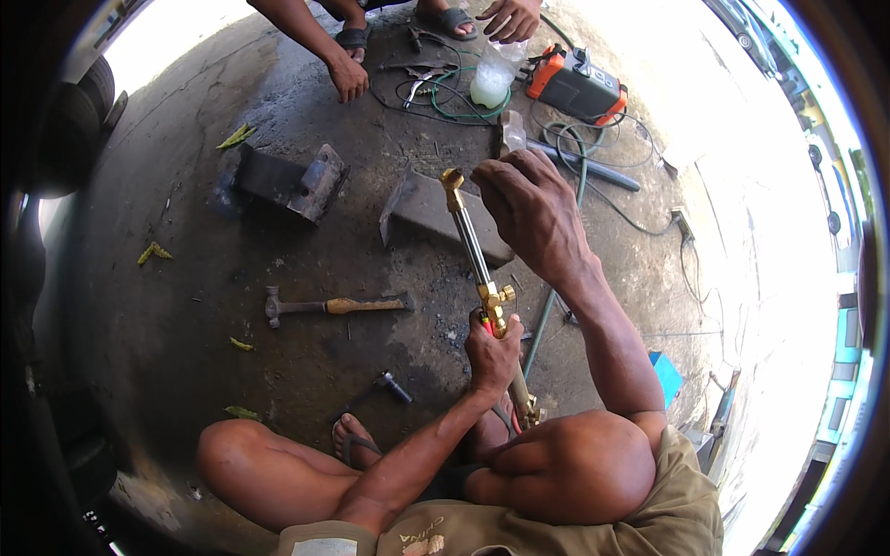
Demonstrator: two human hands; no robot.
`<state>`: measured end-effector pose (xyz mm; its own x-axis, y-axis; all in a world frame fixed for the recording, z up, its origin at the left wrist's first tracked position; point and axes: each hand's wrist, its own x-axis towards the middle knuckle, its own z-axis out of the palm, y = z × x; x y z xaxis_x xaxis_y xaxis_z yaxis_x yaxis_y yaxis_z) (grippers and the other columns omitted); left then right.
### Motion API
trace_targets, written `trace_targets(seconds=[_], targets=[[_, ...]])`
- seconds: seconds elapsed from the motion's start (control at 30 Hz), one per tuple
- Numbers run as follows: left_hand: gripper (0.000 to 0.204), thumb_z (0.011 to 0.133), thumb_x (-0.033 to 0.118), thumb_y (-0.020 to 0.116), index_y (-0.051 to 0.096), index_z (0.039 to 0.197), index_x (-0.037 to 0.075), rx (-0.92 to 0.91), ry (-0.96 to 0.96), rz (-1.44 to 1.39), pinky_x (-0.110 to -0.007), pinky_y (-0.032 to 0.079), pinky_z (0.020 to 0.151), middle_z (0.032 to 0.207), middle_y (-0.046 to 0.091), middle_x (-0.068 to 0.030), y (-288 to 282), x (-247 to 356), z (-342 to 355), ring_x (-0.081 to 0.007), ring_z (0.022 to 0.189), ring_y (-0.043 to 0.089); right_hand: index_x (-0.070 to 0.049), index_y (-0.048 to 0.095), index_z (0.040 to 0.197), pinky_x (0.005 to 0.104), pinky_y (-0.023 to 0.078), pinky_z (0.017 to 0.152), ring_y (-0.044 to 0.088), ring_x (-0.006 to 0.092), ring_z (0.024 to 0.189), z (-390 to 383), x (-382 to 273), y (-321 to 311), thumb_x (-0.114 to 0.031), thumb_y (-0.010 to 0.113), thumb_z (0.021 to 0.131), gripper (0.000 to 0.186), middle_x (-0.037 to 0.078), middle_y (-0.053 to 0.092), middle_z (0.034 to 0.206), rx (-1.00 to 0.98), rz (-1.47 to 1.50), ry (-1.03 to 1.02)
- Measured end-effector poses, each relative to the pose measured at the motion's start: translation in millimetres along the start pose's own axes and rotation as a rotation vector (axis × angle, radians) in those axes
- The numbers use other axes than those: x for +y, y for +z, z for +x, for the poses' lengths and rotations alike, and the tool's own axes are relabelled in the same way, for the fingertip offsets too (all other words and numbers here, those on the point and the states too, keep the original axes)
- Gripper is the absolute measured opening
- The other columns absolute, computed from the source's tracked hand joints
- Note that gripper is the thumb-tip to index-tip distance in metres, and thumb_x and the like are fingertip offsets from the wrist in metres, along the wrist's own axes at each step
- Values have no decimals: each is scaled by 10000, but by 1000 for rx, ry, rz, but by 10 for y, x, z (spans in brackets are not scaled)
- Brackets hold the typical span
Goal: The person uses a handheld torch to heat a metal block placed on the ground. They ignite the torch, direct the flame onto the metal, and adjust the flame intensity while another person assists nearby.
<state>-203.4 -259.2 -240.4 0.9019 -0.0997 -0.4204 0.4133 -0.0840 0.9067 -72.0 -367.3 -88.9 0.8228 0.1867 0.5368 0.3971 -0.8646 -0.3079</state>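
Observation:
My left hand (493, 357) is wrapped round the grip of a brass and silver cutting torch (474, 248), near its valve knobs. The torch points up and away from me, its angled brass nozzle at the top. Just right of that nozzle is my right hand (538, 213), with fingers bent and drawn together. Its fingertips are turned away, so anything pinched in them is hidden. Beyond the torch, a rusty steel box section with an end plate (450, 221) lies on the ground, partly behind my right hand.
A ball-peen hammer (357, 305) and a short black cylinder (396, 388) lie to the left. Farther off are another plated steel piece (289, 183), a sledgehammer (593, 169), cables, and an orange-black welding machine (579, 88). Another person's hand (508, 20) is at a cloudy plastic bottle (491, 79).

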Motion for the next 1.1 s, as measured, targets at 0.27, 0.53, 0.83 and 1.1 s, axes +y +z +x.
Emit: trace_targets(seconds=[0.27, 0.53, 0.83, 1.1], targets=[[396, 880, 220, 727, 527, 1074, -61, 34, 56, -11, -385, 554, 586, 803, 652, -170, 54, -127, -1, -286, 647, 681, -46, 672, 1067, 386, 520, 805, 593, 275, 913, -1, -10, 10, -49, 681, 861, 206, 102, 622, 973, -22, 9, 30], [409, 887, 204, 722, 514, 1116, -64, 34, 103, 34, -350, 557, 528, 810, 646, -151, 80, -164, -9, -236, 599, 667, -47, 674, 1067, 386, 518, 803, 593, 276, 904, -14, 14, 3, -52, 678, 868, 200, 99, 628, 977, -12, 3, 21], [414, 890, 196, 713, 502, 1126, -70, -14, 5, -15, -324, 553, 464, 759, 631, -123, 39, 30, -50, -193, 519, 645, -42, 674, 1052, 395, 516, 794, 605, 287, 888, -5, 14, -21, -56, 692, 857, 196, 108, 627, 952, 10, -31, 17], [354, 888, 225, 722, 530, 1043, -29, 17, 27, -7, -389, 533, 534, 671, 634, -119, 49, -18, -44, -250, 530, 654, -42, 677, 1052, 391, 514, 785, 602, 285, 883, 14, -30, -12, -54, 696, 850, 203, 107, 631, 948, -4, -16, 14]])
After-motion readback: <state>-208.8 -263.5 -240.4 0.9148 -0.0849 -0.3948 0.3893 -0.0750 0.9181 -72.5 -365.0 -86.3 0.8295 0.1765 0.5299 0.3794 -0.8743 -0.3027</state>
